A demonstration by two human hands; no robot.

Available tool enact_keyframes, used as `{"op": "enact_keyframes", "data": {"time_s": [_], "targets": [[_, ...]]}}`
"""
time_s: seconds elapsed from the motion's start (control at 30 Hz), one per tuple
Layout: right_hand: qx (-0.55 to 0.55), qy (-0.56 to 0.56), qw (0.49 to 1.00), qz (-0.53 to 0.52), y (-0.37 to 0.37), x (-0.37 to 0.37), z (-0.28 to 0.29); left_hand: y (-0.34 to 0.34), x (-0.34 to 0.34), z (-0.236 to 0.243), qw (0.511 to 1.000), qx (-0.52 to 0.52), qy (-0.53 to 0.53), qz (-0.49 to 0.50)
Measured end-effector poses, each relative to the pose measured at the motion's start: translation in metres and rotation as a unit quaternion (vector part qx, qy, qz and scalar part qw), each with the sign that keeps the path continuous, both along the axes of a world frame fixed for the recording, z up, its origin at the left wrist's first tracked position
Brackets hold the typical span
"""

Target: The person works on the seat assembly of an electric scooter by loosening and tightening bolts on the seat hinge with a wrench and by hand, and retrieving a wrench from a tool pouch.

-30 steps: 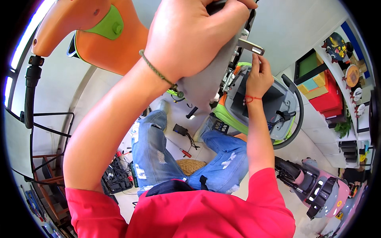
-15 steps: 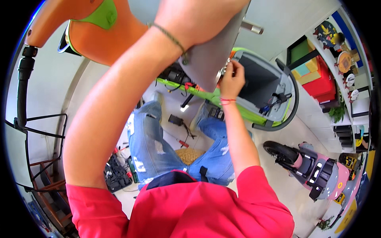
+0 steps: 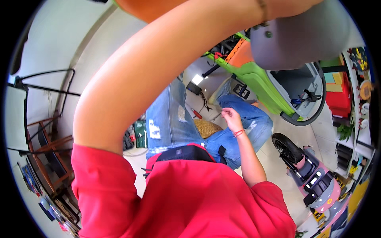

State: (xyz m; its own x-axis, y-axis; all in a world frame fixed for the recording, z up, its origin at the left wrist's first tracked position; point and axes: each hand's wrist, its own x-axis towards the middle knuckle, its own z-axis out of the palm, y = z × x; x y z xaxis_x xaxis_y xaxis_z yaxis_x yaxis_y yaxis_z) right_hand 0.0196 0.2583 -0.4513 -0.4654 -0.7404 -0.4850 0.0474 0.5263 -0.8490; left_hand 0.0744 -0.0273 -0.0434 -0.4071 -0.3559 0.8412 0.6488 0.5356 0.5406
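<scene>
Two bare arms in red short sleeves (image 3: 105,170) reach out from a seated person, seen from above through a round fisheye view. The left arm sweeps across the upper half to the left hand (image 3: 295,6), which lies against a smooth grey panel (image 3: 301,41) at the upper right; its fingers are cut off by the top edge, so I cannot tell how they are set. Low in front of the body, the right hand (image 3: 231,118), with a red string bracelet (image 3: 238,133) at its wrist, has thumb and fingers pinched together over the thigh, and a slim grey rod (image 3: 216,117) shows at the fingertips, too small to name more exactly. The panel overlaps a green and orange vehicle body (image 3: 258,81), whose open grey tub (image 3: 298,81) is partly hidden behind it. Between the legs in ripped blue jeans (image 3: 168,113) are a red-handled tool (image 3: 197,114) on the pale floor (image 3: 272,166), a black box (image 3: 194,88) with trailing cables, and a round woven seat (image 3: 208,128). To the right stands a pink and grey scooter (image 3: 316,180); to the far left is a brown wooden chair (image 3: 49,156)
</scene>
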Motion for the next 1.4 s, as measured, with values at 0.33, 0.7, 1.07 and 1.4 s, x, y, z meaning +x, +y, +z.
{"op": "enact_keyframes", "data": {"time_s": [0.33,0.7,1.07,1.4], "targets": [[0.307,-0.099,0.94,0.11,-0.012,-0.025,-0.12,0.028,0.209,-0.266,0.833,0.17,-0.448,0.276],[0.598,-0.047,0.768,0.224,0.027,-0.048,-0.252,0.02,0.231,-0.333,0.759,0.03,-0.589,0.275],[0.665,0.031,0.72,0.194,0.11,-0.026,-0.338,0.01,0.249,-0.295,0.606,0.051,-0.779,0.155],[0.592,0.102,0.797,0.067,0.069,-0.013,-0.363,0.008,0.22,-0.293,0.582,0.029,-0.805,0.112]]}}
